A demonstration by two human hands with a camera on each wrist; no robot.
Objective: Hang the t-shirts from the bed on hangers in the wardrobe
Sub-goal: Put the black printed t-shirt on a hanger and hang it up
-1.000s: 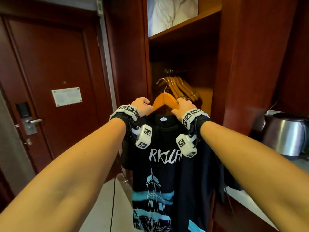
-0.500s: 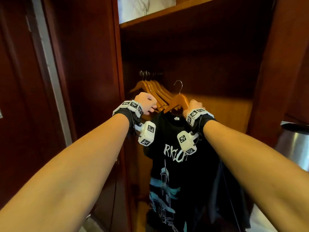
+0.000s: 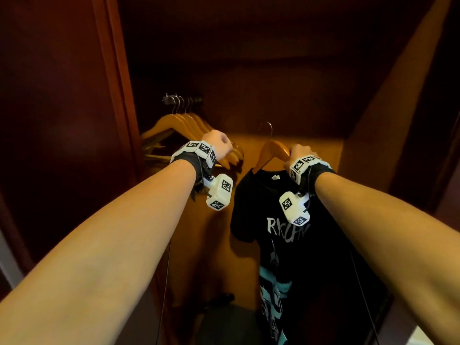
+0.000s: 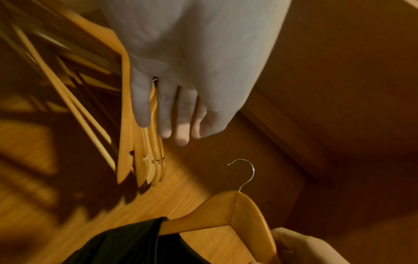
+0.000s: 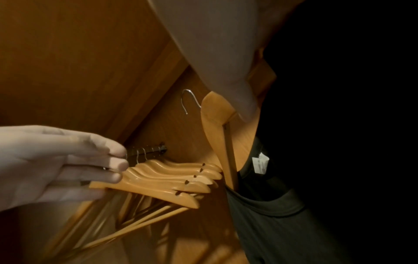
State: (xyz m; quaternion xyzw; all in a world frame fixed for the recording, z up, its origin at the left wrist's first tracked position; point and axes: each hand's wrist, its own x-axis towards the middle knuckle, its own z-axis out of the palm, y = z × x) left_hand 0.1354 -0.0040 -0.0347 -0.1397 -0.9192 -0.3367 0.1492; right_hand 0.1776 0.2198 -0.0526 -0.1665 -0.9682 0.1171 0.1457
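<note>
A black t-shirt (image 3: pixel 298 235) with white lettering and a turquoise print hangs on a wooden hanger (image 3: pixel 272 150). My right hand (image 3: pixel 300 151) grips that hanger's right shoulder inside the wardrobe. The hanger's metal hook (image 3: pixel 267 129) is free in the air, lower than the rail (image 3: pixel 179 99) and to its right. My left hand (image 3: pixel 220 143) lies with straight fingers (image 4: pixel 172 114) against the bunch of empty wooden hangers (image 3: pixel 189 125) on the rail. The right wrist view shows the shirt's neck label (image 5: pixel 261 163) and the left hand (image 5: pixel 68 166) touching the empty hangers (image 5: pixel 169 176).
The wardrobe's dark wooden side walls (image 3: pixel 119 95) close in left and right, with a lighter back panel (image 3: pixel 311 145) behind. A shelf forms a dark ceiling above the rail. Something dark lies on the wardrobe floor (image 3: pixel 224 300).
My left hand let go of the shirt's hanger and moved left onto the empty hangers. My right hand alone carried the hanger and shirt deeper into the wardrobe.
</note>
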